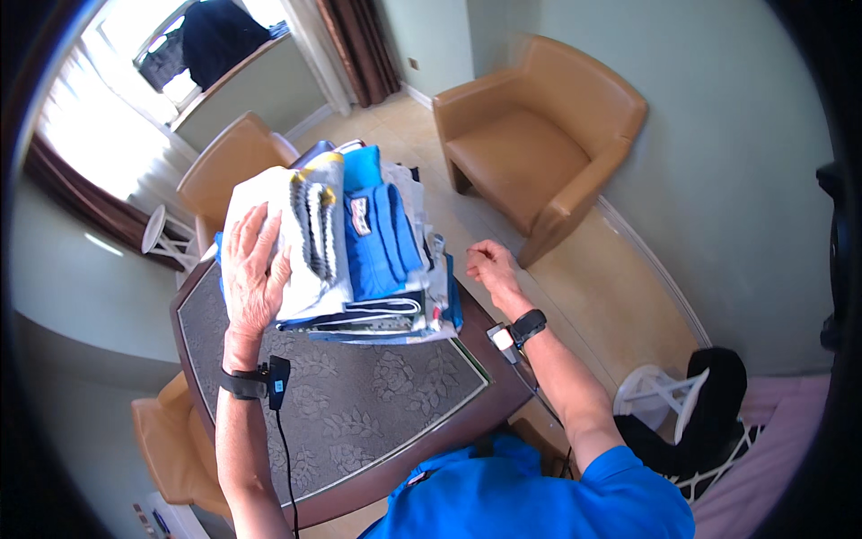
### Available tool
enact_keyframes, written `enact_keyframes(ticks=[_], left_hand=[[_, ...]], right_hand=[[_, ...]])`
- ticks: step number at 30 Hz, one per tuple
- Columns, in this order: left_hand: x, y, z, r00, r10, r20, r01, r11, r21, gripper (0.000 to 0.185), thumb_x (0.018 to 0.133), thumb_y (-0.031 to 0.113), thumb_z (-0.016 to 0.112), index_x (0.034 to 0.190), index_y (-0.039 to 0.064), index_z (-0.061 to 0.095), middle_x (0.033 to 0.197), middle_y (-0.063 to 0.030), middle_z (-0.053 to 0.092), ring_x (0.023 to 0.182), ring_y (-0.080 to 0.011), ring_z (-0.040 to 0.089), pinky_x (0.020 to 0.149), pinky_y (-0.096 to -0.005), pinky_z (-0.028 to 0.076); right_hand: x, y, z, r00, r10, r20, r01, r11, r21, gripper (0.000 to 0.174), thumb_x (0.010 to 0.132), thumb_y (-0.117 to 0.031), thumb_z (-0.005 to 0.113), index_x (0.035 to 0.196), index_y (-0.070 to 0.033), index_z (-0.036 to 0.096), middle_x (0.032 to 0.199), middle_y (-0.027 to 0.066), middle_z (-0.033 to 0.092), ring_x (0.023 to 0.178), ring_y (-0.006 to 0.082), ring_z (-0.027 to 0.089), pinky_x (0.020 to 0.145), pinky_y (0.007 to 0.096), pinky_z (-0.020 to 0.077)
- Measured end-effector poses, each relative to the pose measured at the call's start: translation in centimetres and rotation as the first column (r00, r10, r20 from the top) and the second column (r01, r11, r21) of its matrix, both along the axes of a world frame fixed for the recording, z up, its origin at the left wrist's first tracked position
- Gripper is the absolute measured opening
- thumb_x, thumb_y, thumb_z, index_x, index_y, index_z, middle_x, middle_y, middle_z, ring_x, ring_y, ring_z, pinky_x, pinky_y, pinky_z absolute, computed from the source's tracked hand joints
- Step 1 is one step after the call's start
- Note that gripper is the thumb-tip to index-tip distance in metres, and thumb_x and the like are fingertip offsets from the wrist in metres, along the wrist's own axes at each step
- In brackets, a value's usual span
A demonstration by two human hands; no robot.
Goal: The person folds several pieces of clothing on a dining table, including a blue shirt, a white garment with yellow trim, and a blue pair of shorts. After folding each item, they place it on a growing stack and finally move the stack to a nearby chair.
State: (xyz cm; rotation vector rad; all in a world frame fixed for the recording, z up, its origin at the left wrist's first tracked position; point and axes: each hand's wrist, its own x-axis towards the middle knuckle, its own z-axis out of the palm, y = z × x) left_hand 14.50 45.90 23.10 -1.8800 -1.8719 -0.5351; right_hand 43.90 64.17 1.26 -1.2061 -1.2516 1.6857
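Observation:
My left hand lies flat, palm down, on a folded white and grey garment with yellow trim, at the left of a tall stack of folded clothes. Beside that garment on the stack is a folded blue garment with a sewn label, and a lighter blue piece lies behind it. More folded cloth shows in layers underneath. To the right of the stack, my right hand is in the air with its fingers curled; whether it holds anything cannot be made out. Both wrists wear black straps with small devices and cables.
The stack stands on a dark wooden table with a grey floral top. A tan armchair is beyond it at the right, others at the left and far left. White stools and a pink cover are at the lower right.

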Motion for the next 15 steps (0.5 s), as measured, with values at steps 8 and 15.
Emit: enact_keyframes(ticks=[8,15], left_hand=[[2.3,1.0,1.3,0.87,0.135,0.474,-0.135,0.99,-0.035,0.03,0.096,0.021,0.065,0.119,0.002,0.068,0.136,-0.0177,0.061,0.136,-0.0355,0.048,0.115,-0.0467,0.034],[4.6,3.2,2.6,0.784,0.33,0.526,-0.388,0.921,0.001,0.027,0.098,0.023,0.065,0.116,0.002,0.065,0.111,-0.0158,0.069,0.106,-0.033,0.065,0.095,-0.0386,0.05]], right_hand=[[-6.0,9.5,-5.0,0.947,0.317,-0.048,-0.32,0.944,-0.081,0.015,0.095,-0.023,0.064,0.089,-0.009,0.063,0.077,0.0014,0.062,0.068,0.0122,0.062,0.06,0.0286,0.0496],[-10.9,11.9,-15.3,0.842,0.539,0.021,-0.53,0.834,-0.154,0.013,0.089,-0.018,0.06,0.086,-0.006,0.065,0.069,0.0018,0.059,0.054,0.014,0.057,0.048,0.0306,0.0464]])
